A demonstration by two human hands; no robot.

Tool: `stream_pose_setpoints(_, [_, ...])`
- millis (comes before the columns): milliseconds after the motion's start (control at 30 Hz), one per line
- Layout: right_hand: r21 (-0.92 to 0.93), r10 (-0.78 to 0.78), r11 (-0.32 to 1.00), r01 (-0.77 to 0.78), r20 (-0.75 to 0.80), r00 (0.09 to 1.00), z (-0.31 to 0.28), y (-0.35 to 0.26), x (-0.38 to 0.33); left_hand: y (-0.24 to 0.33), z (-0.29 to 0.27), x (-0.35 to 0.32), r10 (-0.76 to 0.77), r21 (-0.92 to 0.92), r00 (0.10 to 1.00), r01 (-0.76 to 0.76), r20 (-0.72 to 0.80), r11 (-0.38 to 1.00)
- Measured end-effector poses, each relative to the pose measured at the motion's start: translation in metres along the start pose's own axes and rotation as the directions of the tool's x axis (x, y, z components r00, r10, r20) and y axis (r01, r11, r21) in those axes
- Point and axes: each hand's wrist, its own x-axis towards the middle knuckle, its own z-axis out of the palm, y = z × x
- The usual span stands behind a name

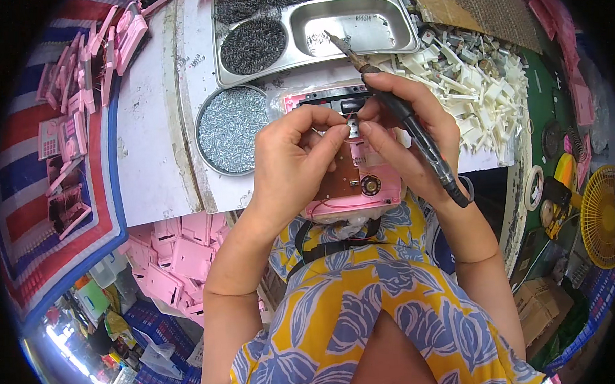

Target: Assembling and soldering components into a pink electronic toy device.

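A pink plastic case (388, 182) lies in front of me with its inside facing up. It holds a brown circuit board (335, 169) and a small round speaker (370, 184). Over its middle, my left hand (296, 152) pinches thumb and forefinger together on something tiny, possibly a thin wire. My right hand (413, 114) has thumb and finger closed beside those fingertips. Across its palm lies a slim pen-shaped tool (403, 114) with a dark handle, its narrow metal tip pointing up and left, away from the case. Whether the right fingertips pinch anything else is hidden.
A round tin (198, 131) of small silvery screws stands left of the case. Behind is a metal tray (346, 50) with dark springs. White plastic parts (477, 95) are heaped at right. Pink shells (181, 257) lie below left; pink assemblies (72, 132) sit on striped cloth.
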Motion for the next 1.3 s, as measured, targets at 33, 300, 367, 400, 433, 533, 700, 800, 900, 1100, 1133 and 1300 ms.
stream_pose_setpoints(33, [-0.002,-0.007,1.000,0.007,-0.011,1.000,0.000,0.000,0.000,0.000,0.000,0.000,-0.001,0.038,1.000,0.001,-0.011,0.999])
stream_pose_setpoints(300, [-0.043,-0.070,0.997,0.071,0.010,0.997,0.007,0.003,0.001,-0.009,0.009,-0.004,0.155,0.064,0.984,-0.150,-0.087,0.987])
stream_pose_setpoints(367, [0.004,0.013,1.000,-0.013,-0.001,1.000,0.006,0.003,-0.001,-0.009,0.006,-0.003,0.062,-0.069,0.997,-0.065,-0.048,0.996])
stream_pose_setpoints(400, [0.026,0.057,0.998,-0.057,-0.006,0.998,0.006,0.003,-0.002,-0.009,0.004,-0.003,-0.012,-0.177,1.000,0.011,-0.007,0.984])
stream_pose_setpoints(433, [0.031,0.064,0.997,-0.064,-0.007,0.998,0.006,0.004,-0.004,-0.009,0.002,-0.002,-0.082,-0.281,0.996,0.090,0.041,0.956])
stream_pose_setpoints(533, [-0.006,0.043,0.999,-0.043,-0.014,0.999,0.006,0.007,-0.009,-0.009,0.001,0.002,-0.107,-0.359,0.988,0.140,0.110,0.923])
stream_pose_setpoints(700, [-0.086,-0.026,0.996,0.018,-0.097,0.995,-0.019,0.007,-0.010,-0.002,-0.002,0.012,0.084,0.008,0.987,-0.086,0.134,0.996])
stream_pose_setpoints(800, [-0.127,-0.032,0.992,0.015,-0.133,0.991,-0.044,0.004,-0.011,0.003,-0.004,0.013,0.231,0.384,0.959,-0.279,0.167,0.880])
stream_pose_setpoints(900, [-0.169,0.009,0.985,-0.031,-0.129,0.992,-0.059,0.002,-0.026,-0.006,-0.006,0.009,0.332,0.536,0.929,-0.367,0.166,0.760])
stream_pose_setpoints(1100, [-0.141,-0.020,0.990,0.008,-0.083,0.996,-0.057,-0.003,-0.037,-0.018,0.004,0.010,0.342,0.471,0.940,-0.302,-0.001,0.829])
stream_pose_setpoints(1133, [-0.172,-0.066,0.983,0.063,-0.014,0.998,-0.060,-0.003,-0.037,-0.019,0.004,0.010,0.342,0.472,0.940,-0.300,-0.004,0.829])
stream_pose_setpoints(1300, [-0.243,-0.200,0.938,0.246,0.197,0.960,-0.064,0.001,-0.031,-0.023,0.004,0.012,0.338,0.469,0.941,-0.289,-0.022,0.834])
